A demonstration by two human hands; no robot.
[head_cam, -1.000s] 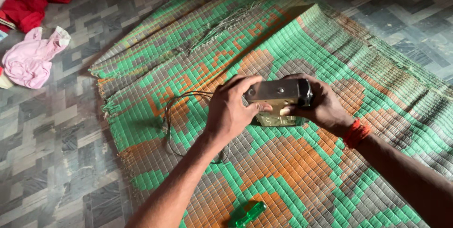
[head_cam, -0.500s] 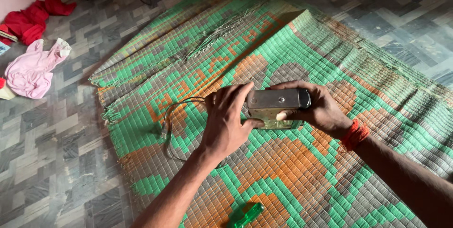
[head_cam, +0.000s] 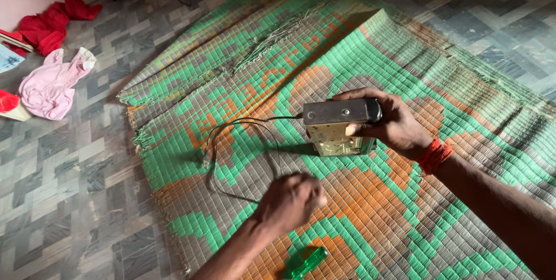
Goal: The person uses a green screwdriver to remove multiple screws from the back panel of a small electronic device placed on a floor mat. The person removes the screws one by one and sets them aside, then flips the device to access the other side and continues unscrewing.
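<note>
Over the middle of the woven mat (head_cam: pixel 405 210), your right hand (head_cam: pixel 389 123) holds a small metal box (head_cam: pixel 339 126) tilted up on its edge, its grey top face toward you and a paler yellowish face below. Your fingers wrap over the far end and top of the box while your thumb presses on the near face, so the hand is closed firmly around it. An orange-red band (head_cam: pixel 435 155) sits on that wrist, and the forearm runs off toward the lower right corner.

Your left hand (head_cam: pixel 291 199) is well apart from the box, lower and to the left, curled into a loose fist just above the mat. Whether it pinches anything you cannot tell, as the fingers are turned away. Its forearm comes up from the bottom edge.

A thin dark cable (head_cam: pixel 231 147) leaves the left end of the box and loops across the mat, curving round to pass close by your left hand. Just below that wrist, a translucent green tool handle (head_cam: pixel 307 261) lies on the mat near the bottom edge.

The mat, in green, orange and grey, lies on a patterned tiled floor (head_cam: pixel 69 199), with one corner folded over at the top. Far off to the left, a pink cloth (head_cam: pixel 52 86) and a red cloth (head_cam: pixel 55 22) lie on the floor, nowhere near either hand. Nothing lies between your two hands except the cable.
</note>
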